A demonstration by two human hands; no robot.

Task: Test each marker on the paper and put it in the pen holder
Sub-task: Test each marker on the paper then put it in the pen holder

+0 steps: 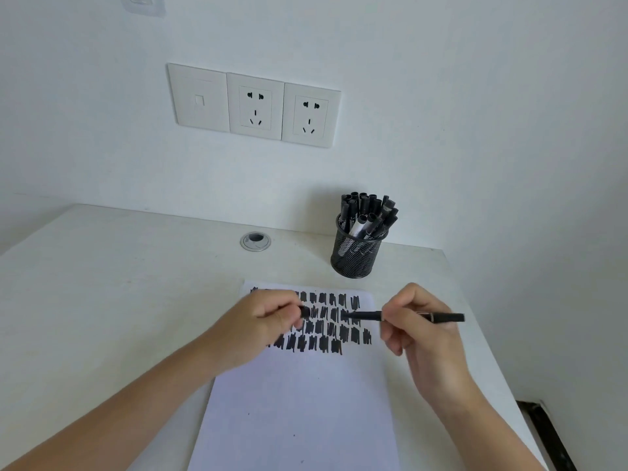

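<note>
1. Both bare forearms come in from the near edge, one from the near left and one from the near right, and meet over the far half of the white sheet of paper (299, 402).
2. The near half of the sheet is blank. Its near edge runs out of view; its left edge slants toward the left forearm.
3. The far half carries rows of short black test scribbles (326, 326); the last row ends near the middle of the sheet.
4. The left hand (268, 317) sits over the left part of the scribbles, its fingers clenched round a small black marker cap (304, 312), of which only the end shows.
5. The right hand (418, 328) is over the sheet's right edge, its fingers pinching a slim black marker (404, 316) at mid-barrel. The marker lies nearly level, tip pointing left toward the cap, with a clear gap between them; its tail reaches out to the right.
6. The pale surface (119, 283) is bare and wide to the left of the sheet; to the right only a narrow strip remains before its right edge.
7. Beyond the sheet's far right corner, apart from it, stands the black mesh pen holder (356, 256), packed with black-capped markers.
8. A round silver cable grommet (255, 241) sits near the far edge.
9. On the wall behind, three white socket plates (253, 105).
</note>
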